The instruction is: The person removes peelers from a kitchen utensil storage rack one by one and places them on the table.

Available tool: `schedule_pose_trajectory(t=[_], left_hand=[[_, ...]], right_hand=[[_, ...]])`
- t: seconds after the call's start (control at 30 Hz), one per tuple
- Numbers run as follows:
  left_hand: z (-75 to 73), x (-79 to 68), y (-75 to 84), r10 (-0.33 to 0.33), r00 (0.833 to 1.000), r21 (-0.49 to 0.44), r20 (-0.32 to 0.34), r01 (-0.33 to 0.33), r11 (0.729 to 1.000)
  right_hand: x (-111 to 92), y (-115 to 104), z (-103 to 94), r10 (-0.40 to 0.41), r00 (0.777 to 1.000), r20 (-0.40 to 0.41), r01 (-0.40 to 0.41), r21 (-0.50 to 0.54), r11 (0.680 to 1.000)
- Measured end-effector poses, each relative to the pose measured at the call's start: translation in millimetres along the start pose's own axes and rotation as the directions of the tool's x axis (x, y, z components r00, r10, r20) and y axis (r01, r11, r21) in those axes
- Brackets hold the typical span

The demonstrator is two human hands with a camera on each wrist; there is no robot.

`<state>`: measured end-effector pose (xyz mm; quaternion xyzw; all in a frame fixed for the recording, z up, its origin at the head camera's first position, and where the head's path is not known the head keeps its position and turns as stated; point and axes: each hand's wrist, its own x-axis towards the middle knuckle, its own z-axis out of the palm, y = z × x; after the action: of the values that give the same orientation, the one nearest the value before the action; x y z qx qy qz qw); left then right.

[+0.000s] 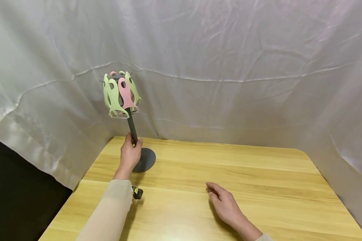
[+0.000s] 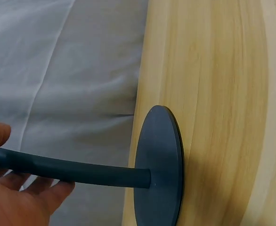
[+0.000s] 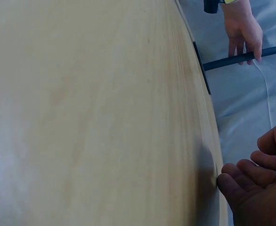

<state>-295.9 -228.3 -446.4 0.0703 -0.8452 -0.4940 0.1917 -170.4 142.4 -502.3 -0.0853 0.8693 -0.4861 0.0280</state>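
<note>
A dark grey rack stand (image 1: 132,126) rises at the left of the table on a round flat base (image 1: 147,158). Green peelers (image 1: 113,97) and pink peelers (image 1: 126,95) hang around its top, with their metal blades at the bottom. My left hand (image 1: 130,156) grips the pole low down, a little above the base; the left wrist view shows thumb and fingers around the pole (image 2: 91,173). Over the front middle of the table, my right hand (image 1: 227,206) is held with relaxed, slightly bent fingers and nothing in them. The rack's top is outside both wrist views.
The wooden table (image 1: 244,174) has light yellow grain. Grey curtain (image 1: 217,107) hangs behind it and at both sides, close to the back edge and the stand. A small black device (image 1: 137,192) is worn at the left wrist.
</note>
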Motion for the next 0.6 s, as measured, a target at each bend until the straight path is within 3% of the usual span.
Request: schedule_pose_trajectory(t=[0.37, 0.6], left_hand=[[2.8, 4.7, -6.6, 0.024, 0.999, -0.076, -0.045, -0.027, 0.997], [0.5, 6.7, -9.1, 0.048, 0.999, -0.065, -0.023, -0.05, 0.997]], right_hand=[[3.2, -1.5, 4.7, 0.0, 0.999, 0.053, -0.002, 0.039, 0.999], [3.6, -2.8, 9.5, -0.025, 0.996, 0.081, 0.021, 0.051, 0.998]])
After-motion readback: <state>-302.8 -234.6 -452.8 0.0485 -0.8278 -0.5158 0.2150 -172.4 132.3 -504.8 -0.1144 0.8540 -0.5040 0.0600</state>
